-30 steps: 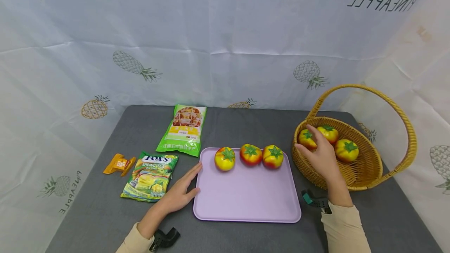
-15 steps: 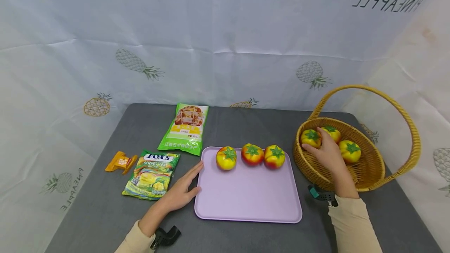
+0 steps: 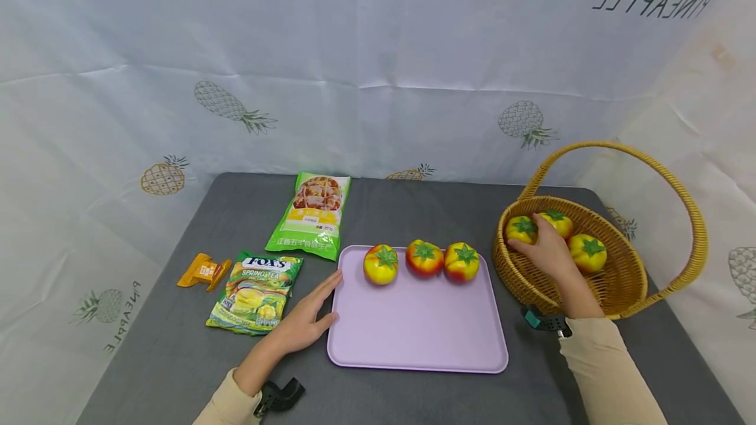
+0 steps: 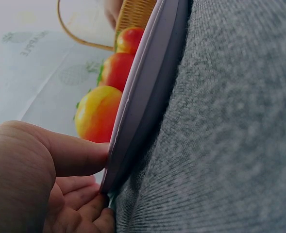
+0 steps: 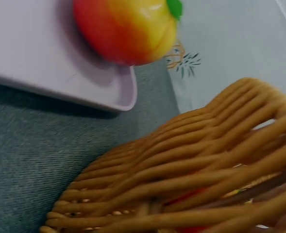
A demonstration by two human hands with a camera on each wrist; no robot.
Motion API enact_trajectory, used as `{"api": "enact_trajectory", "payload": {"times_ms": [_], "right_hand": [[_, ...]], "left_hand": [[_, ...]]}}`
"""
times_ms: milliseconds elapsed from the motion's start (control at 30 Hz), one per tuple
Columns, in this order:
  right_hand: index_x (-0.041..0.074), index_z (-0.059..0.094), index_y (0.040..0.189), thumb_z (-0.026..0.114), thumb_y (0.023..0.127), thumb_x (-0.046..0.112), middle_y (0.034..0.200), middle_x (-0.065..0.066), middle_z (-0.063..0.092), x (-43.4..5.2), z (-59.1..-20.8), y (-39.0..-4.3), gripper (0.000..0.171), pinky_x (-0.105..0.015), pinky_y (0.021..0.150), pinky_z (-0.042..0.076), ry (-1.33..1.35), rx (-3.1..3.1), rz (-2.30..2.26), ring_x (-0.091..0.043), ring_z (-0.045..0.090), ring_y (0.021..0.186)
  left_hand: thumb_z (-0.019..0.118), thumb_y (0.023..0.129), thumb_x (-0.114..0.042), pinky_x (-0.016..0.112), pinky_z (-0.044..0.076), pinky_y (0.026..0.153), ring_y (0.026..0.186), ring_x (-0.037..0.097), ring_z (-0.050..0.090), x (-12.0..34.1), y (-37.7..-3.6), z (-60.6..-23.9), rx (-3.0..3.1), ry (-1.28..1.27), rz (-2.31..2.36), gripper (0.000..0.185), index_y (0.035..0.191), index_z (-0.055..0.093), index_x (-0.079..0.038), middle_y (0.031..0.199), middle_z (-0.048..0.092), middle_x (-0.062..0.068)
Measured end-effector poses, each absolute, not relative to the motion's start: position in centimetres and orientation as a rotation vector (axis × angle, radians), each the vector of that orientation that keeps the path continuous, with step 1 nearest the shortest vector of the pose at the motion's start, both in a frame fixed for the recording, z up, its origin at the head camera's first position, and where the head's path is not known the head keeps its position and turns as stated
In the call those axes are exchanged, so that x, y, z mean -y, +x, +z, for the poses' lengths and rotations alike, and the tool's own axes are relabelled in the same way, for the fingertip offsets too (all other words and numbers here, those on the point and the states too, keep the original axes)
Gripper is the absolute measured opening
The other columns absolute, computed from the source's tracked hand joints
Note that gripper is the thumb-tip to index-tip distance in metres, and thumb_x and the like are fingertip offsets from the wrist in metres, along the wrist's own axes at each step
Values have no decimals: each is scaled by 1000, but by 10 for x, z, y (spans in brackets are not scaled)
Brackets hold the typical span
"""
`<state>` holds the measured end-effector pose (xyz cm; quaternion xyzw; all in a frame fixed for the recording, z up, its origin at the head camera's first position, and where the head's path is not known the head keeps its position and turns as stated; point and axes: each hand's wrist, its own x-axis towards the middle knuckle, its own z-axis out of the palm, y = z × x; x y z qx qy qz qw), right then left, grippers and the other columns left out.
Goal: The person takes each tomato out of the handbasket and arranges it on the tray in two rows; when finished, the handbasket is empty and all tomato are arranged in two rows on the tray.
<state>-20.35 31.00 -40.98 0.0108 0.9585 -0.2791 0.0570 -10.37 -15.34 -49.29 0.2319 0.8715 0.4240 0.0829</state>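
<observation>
- Inside the wicker basket (image 3: 520, 286), toward its left side, a yellow fruit (image 3: 520, 228) with a green star-shaped cap sits in the grip of a person's right hand (image 3: 546, 253), thumb on one side and fingers on the other.
- Just beyond and beside it in the basket lie a second fruit (image 3: 558, 222) and a third fruit (image 3: 588, 254), both capped in green; the tall handle (image 3: 679, 195) arches over the right side.
- Left of the basket, a lilac tray (image 3: 416, 323) bears three red-and-yellow fruits (image 3: 380, 264) in a row along its far edge, the left one set apart from the other two.
- At the tray's left edge, the left hand (image 3: 304, 323) lies with fingers extended, holding no fruit; the left wrist view shows its thumb touching the rim.
- Farther left are a green-and-white food bag (image 3: 313, 215), a bag marked FOX'S (image 3: 256, 295) and a small orange packet (image 3: 203, 271).
- All rest on a dark grey tabletop (image 3: 378, 395), before a pale pineapple-print cloth (image 3: 378, 38).
</observation>
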Motion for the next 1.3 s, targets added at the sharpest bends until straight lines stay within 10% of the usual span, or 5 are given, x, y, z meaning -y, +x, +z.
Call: {"api": "enact_trajectory", "payload": {"times_ms": [600,1300], "right_hand": [[-17,23,141,64,88,14,138,-41,31,-311,-420,-212,74,-66,104,26,4,-3029,-747,-57,30,125],[-9,28,143,68,87,32,138,-38,32,-312,-402,-194,80,-67,97,32,70,-3043,-1010,-54,34,122]], "left_hand": [[57,92,-8,52,23,112,143,29,24,154,-104,-492,-2615,683,1251,67,150,23,-4,158,21,11],[57,93,-10,52,23,112,143,30,23,154,-103,-492,-2601,686,1258,67,151,22,-5,158,20,11]]}}
